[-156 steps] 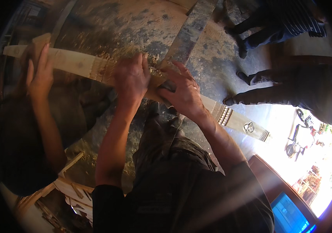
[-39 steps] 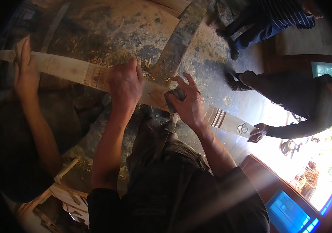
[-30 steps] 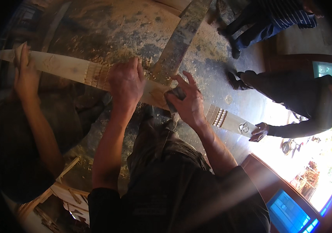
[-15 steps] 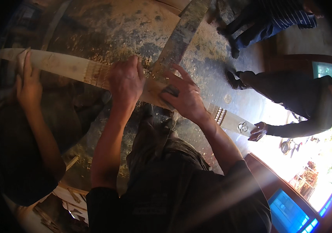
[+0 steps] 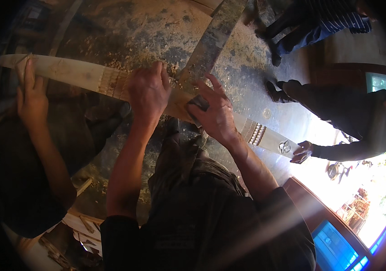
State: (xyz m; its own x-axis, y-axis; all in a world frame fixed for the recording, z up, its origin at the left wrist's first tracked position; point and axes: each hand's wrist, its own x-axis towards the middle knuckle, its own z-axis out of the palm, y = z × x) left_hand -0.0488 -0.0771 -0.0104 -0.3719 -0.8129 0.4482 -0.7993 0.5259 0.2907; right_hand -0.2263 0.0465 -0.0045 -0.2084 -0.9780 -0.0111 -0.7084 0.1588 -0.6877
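Observation:
A long, pale carved wooden board (image 5: 82,73) lies across the view, sloping down to the right, with bands of ridges and a round carved motif near its right end. My left hand (image 5: 148,92) is closed around the board left of its middle, knuckles up. Just to the right, my right hand (image 5: 218,113) bears on the board with a small dark flat piece (image 5: 199,104) between thumb and spread fingers; its kind is not clear. Another person's hand (image 5: 32,97) rests on the board's left end. A further person's hand (image 5: 302,151) grips its right end.
Beyond the board a dark, worn beam (image 5: 213,38) runs away over a floor (image 5: 157,22) strewn with wood chips. One person stands close at left; another in dark clothes (image 5: 337,113) is at right. Someone in a striped top (image 5: 342,22) stands farther back. A bright doorway opens at right.
My right hand has shifted slightly on the board with the dark piece, its fingers now less blurred. The board's right end has slid a little to the right. My left hand stays closed.

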